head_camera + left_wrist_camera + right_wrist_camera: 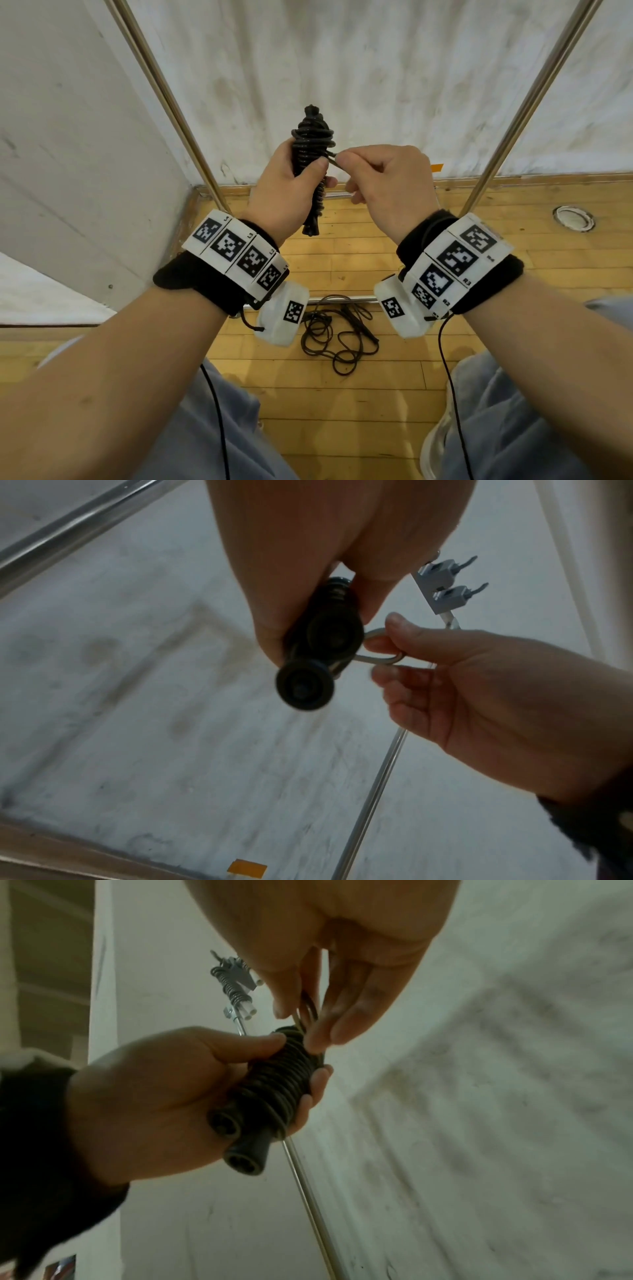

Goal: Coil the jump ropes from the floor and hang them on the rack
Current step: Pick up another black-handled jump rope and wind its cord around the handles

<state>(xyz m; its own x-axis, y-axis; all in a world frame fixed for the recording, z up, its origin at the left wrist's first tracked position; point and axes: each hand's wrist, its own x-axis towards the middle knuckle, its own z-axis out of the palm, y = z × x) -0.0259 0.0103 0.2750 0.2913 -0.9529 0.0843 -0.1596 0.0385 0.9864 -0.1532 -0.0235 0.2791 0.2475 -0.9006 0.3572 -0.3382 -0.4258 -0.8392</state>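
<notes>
**Q:** Nearest first, then: what lies at the person's feet?

**A:** Between the knees, a loose rope [337,334] sprawls in tangled loops on the wooden floor [359,404], its handle beside the low bar [342,300] of the rack.

**Q:** And above it, at the wrists?

**A:** Both forearms wear black bands carrying white marker tiles.

**Q:** What does the left hand do?

**A:** The left hand [287,186] is wrapped around the coiled rope [310,150], fingers and thumb curled about the bundle. The bundle stands roughly upright, two handle ends protruding below the fist, as the right wrist view shows [245,1153].

**Q:** And the right hand?

**A:** The right hand [387,181] pinches a small loop of cord [378,657] between thumb and forefinger, just beside the bundle and joined to it.

**Q:** What stands farther off?

**A:** Two slanting metal poles [171,102] of the rack rise on either side of the hands. High on one pole sits a grey hook block [445,584]. Behind it all is a stained white wall [376,68], with an orange tape patch [436,168] at its base.
</notes>
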